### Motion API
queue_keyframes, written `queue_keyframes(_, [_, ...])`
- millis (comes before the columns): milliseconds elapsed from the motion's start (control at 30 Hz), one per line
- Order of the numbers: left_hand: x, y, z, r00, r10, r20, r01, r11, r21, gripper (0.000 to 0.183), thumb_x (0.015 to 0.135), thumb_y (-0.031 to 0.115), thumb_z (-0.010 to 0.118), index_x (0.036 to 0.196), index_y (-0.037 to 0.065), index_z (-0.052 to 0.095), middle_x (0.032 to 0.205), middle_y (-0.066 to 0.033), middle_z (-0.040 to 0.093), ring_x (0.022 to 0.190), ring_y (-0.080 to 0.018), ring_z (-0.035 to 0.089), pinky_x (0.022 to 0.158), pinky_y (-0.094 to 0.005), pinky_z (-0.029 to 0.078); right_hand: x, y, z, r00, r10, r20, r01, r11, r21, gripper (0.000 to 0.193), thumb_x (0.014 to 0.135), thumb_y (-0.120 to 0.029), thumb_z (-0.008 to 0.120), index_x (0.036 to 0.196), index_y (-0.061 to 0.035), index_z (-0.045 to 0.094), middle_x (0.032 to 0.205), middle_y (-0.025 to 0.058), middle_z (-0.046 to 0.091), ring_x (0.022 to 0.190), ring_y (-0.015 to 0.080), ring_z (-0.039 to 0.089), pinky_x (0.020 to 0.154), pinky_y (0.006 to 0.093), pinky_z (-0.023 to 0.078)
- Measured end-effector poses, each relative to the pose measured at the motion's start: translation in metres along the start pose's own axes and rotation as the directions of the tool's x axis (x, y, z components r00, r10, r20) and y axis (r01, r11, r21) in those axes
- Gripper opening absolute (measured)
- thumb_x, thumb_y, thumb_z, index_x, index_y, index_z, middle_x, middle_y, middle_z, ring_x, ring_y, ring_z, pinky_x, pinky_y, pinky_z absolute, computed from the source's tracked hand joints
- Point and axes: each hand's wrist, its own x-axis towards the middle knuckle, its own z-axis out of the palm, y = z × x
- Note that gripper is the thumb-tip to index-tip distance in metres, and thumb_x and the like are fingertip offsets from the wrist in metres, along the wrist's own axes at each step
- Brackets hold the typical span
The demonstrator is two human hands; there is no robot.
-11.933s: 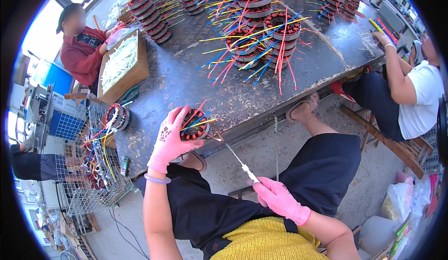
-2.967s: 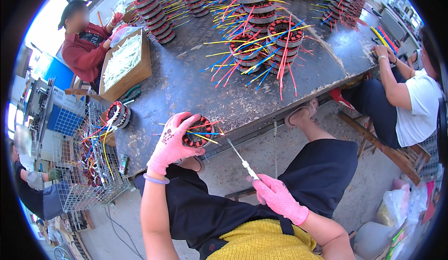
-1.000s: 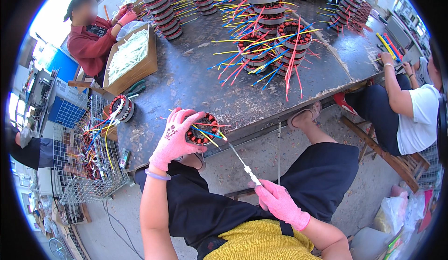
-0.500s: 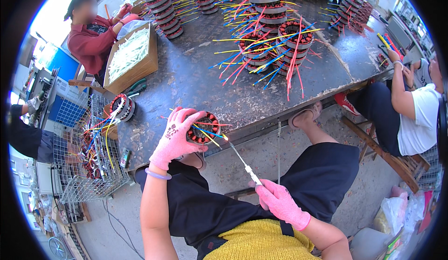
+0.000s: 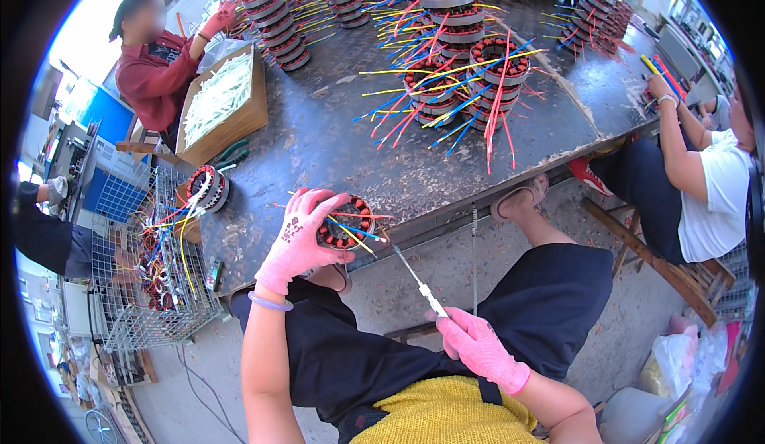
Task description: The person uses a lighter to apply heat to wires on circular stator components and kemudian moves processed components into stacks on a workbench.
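My left hand (image 5: 293, 241), in a pink glove, is wrapped round a motor stator (image 5: 366, 216) at the table's near edge. Red windings ring the stator's inside, and blue, yellow and red lead wires (image 5: 355, 230) stick out to the right. Below and right of it, my right hand (image 5: 480, 346), also gloved in pink, is closed round the lower end of a thin metal rod tool with a white grip (image 5: 428, 291). The rod's tip points up and left, close to the wire ends; whether it touches them I cannot tell. Its exact kind is unclear.
Stacked stators (image 5: 453, 26) with coloured wires stand on the dark table (image 5: 335, 141). Left are a cardboard box of white sleeves (image 5: 219, 101), green-handled pliers (image 5: 233, 154), another stator (image 5: 209, 189) and a wire basket (image 5: 151, 285). Co-workers sit at far left (image 5: 151, 78) and right (image 5: 709, 181).
The bright yellow-orange glow at the rod's tip is gone, and the tip sits slightly apart from the wires. Both my hands stay nearly in place. The far-left person's hand has risen.
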Motion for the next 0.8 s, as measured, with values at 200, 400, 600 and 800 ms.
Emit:
queue_keyframes(200, [0.003,-0.006,-0.005,0.996,0.051,0.071,-0.048,0.998,-0.041,0.093,0.05,0.027,0.09,0.136,0.014,0.056,0.137,-0.011,0.052,0.138,-0.0373,0.037,0.12,-0.0512,0.021,0.006,0.008,-0.003,0.999,-0.042,-0.022,0.043,0.998,0.047,0.035,0.104,-0.024,0.05,0.125,0.0011,0.06,0.069,-0.0022,0.048,0.059,0.0056,0.045,0.055,0.0241,0.039])
queue_keyframes(400, [0.003,0.004,-0.007,0.997,0.04,0.072,-0.042,0.999,0.035,0.092,0.051,0.026,0.089,0.136,0.014,0.056,0.137,-0.0102,0.052,0.137,-0.0327,0.04,0.122,-0.051,0.019,0.009,0.006,-0.005,0.999,-0.037,-0.026,0.037,0.999,-0.02,0.035,0.103,-0.024,0.048,0.125,0.0015,0.06,0.069,-0.0012,0.049,0.059,0.0063,0.046,0.056,0.0259,0.041])
queue_keyframes(600, [0.005,0.001,-0.006,0.997,0.059,0.051,-0.059,0.998,-0.011,0.091,0.05,0.025,0.089,0.134,0.013,0.057,0.134,-0.0105,0.055,0.136,-0.0327,0.042,0.121,-0.0507,0.02,0.008,0.004,-0.003,0.999,-0.032,-0.024,0.033,0.999,0.037,0.034,0.103,-0.022,0.049,0.124,0.0012,0.06,0.069,-0.0013,0.049,0.059,0.0059,0.046,0.056,0.0252,0.041])
queue_keyframes(800, [0.004,0.0,-0.006,0.997,0.061,0.046,-0.061,0.998,-0.005,0.09,0.05,0.024,0.089,0.134,0.012,0.057,0.134,-0.0103,0.055,0.135,-0.0321,0.043,0.122,-0.0506,0.021,0.007,0.003,-0.003,0.999,-0.023,-0.025,0.024,0.999,0.033,0.033,0.103,-0.022,0.049,0.124,0.0016,0.06,0.069,-0.0025,0.048,0.059,0.0049,0.045,0.055,0.0241,0.04])
